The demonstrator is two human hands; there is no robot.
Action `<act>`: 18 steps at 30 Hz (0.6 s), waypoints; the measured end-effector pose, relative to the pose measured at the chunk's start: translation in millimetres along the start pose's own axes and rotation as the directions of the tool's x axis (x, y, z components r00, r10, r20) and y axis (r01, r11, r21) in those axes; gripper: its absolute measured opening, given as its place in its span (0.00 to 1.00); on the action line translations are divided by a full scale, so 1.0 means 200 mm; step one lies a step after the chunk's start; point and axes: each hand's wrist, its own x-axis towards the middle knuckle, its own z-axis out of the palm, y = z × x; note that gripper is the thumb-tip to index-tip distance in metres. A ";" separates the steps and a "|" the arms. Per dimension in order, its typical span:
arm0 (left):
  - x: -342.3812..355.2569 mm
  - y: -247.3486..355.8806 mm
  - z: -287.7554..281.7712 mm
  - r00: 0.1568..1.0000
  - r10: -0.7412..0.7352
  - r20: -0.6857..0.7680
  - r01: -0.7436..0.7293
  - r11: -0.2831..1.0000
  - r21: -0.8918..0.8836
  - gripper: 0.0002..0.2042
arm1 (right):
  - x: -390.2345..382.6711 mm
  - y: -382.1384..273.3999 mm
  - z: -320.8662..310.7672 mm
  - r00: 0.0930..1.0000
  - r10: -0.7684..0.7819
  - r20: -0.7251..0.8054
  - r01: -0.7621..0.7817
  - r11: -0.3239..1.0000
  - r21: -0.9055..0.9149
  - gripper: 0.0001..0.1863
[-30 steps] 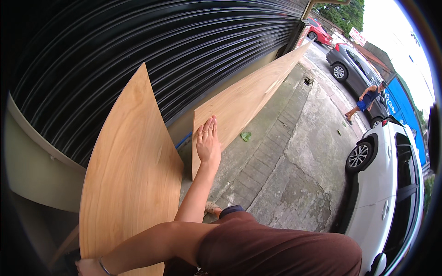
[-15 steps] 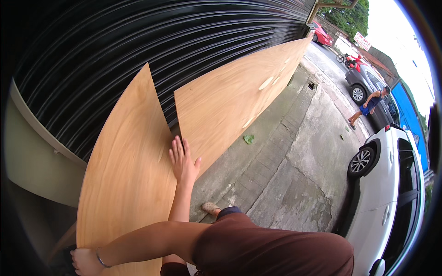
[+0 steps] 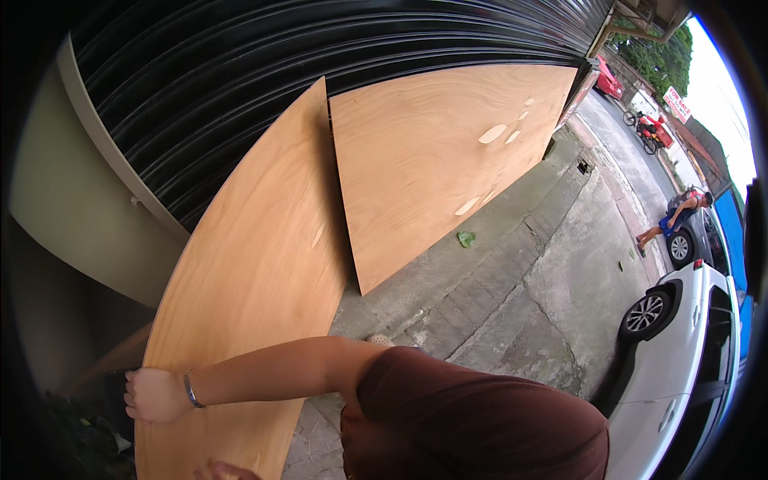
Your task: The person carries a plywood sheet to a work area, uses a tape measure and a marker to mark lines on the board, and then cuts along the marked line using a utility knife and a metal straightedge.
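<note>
Head view: left hand [image 3: 152, 394] clamped on large tan plywood sheet [image 3: 256, 296] edge; right hand [image 3: 228, 470] barely visible, grip perhaps flat, cannot tell.

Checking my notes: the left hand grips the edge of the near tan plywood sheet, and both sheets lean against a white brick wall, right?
Not quite. The head view shows the left hand gripping the near tan plywood sheet, but both sheets lean against a black corrugated metal shutter, not white brick.
</note>
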 end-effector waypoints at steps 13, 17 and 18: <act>0.43 -0.87 -0.10 0.934 -0.060 0.351 -0.011 0.980 0.197 0.19 | 0.06 0.04 -0.24 0.998 0.007 -0.068 -0.007 1.000 0.003 0.25; 0.31 -0.91 -0.17 0.976 -0.045 0.214 0.003 0.981 0.194 0.20 | -0.11 0.26 -0.61 0.973 0.216 -0.083 -0.228 0.958 -0.174 0.33; 0.29 -0.90 -0.21 0.977 -0.051 0.207 0.012 0.983 0.186 0.20 | -0.15 0.29 -0.67 0.967 0.254 -0.028 -0.254 0.945 -0.206 0.34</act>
